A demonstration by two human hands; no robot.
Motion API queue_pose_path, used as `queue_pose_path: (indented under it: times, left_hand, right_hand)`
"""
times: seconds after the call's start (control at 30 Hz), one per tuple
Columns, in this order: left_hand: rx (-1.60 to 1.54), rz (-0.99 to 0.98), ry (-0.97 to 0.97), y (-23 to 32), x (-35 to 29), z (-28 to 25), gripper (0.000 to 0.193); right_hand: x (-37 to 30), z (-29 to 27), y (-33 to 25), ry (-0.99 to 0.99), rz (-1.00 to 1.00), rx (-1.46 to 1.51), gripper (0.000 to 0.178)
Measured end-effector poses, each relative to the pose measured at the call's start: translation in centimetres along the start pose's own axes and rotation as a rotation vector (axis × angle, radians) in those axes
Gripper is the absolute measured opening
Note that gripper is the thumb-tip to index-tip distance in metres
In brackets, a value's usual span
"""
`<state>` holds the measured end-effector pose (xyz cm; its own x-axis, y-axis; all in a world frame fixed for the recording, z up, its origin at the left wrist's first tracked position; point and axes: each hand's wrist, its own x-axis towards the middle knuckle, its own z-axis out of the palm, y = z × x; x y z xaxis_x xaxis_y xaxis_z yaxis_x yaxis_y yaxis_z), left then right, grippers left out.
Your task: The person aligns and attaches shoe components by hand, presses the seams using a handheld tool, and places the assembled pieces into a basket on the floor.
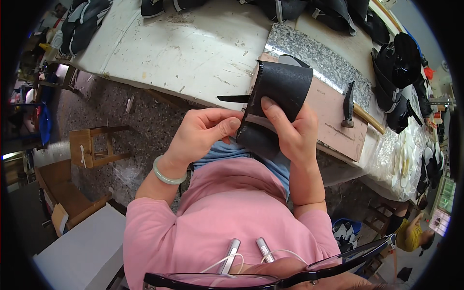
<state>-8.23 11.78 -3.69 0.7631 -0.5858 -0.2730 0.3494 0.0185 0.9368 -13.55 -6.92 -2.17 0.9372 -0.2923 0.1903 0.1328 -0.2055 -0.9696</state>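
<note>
A black leather-like shoe upper [282, 79], bent into a curve, is held over the near edge of the table. My right hand [297, 128] grips it from the right, thumb pressed on its outer face and fingers hidden behind. My left hand [205, 133] is closed in a pinch at the upper's left edge; whatever lies between the fingertips is too small to make out. A narrow black strap [233, 98] sticks out leftward just above this hand. A paler band crosses the upper beside my right thumb.
A hammer [349, 104] with a wooden handle lies on a pinkish board [333, 113], near a speckled stone slab [314, 48]. More black uppers [285, 8] are piled at the table's far side. Clear plastic with white pieces [401, 159] lies right. A wooden stool [96, 145] stands left.
</note>
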Motion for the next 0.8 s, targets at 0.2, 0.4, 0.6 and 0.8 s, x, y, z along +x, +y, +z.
queue_pose_path:
  times: [0.2,0.4,0.6,0.8]
  left_hand:
    - [0.127,-0.018,0.001,0.2,-0.3,0.6,0.021]
    - [0.356,0.211,0.103,-0.5,0.0,1.5,0.016]
    - [-0.063,-0.082,-0.04,-0.4,0.3,0.3,0.014]
    - [0.191,0.077,0.056,-1.1,0.0,1.3,0.015]
  right_hand:
    - [-0.1,0.1,0.2,-0.003,-0.015,0.002,0.019]
    - [0.2,0.1,0.6,0.004,-0.055,-0.033,0.019]
    - [0.4,-0.1,0.9,0.018,-0.063,0.015,0.019]
    - [0.2,0.0,0.8,-0.022,-0.063,0.001,0.02]
